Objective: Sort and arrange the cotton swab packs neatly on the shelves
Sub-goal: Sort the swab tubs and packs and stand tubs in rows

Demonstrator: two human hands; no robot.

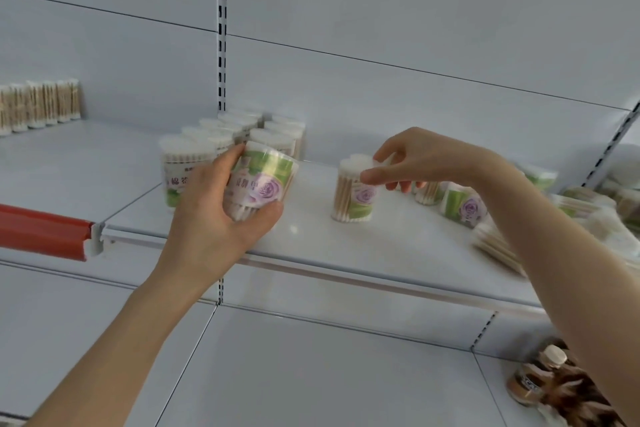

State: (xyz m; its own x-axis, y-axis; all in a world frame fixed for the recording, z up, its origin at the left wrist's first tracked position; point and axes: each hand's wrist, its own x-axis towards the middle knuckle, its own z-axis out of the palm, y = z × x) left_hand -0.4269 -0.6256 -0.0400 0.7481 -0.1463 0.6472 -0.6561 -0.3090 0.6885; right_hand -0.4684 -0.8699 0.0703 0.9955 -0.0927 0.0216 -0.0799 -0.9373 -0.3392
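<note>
My left hand [221, 218] grips a tilted cotton swab pack [263, 180] with a green and purple rose label, just above the white shelf [311, 229]. Behind it stand several upright packs in a tidy group [239, 135]. My right hand [415, 159] reaches over another upright pack [355, 194] in the shelf's middle; thumb and fingertips touch its white top. To the right of that pack, more packs [464, 204] lie scattered and tilted, partly hidden by my right forearm.
A row of plain swab packs [38, 104] lines the back of the left shelf section. A red price rail [45, 232] runs along that section's front edge. On the lower shelf at bottom right stand brown bottles [547, 381]. A slotted upright [221, 28] divides the back panels.
</note>
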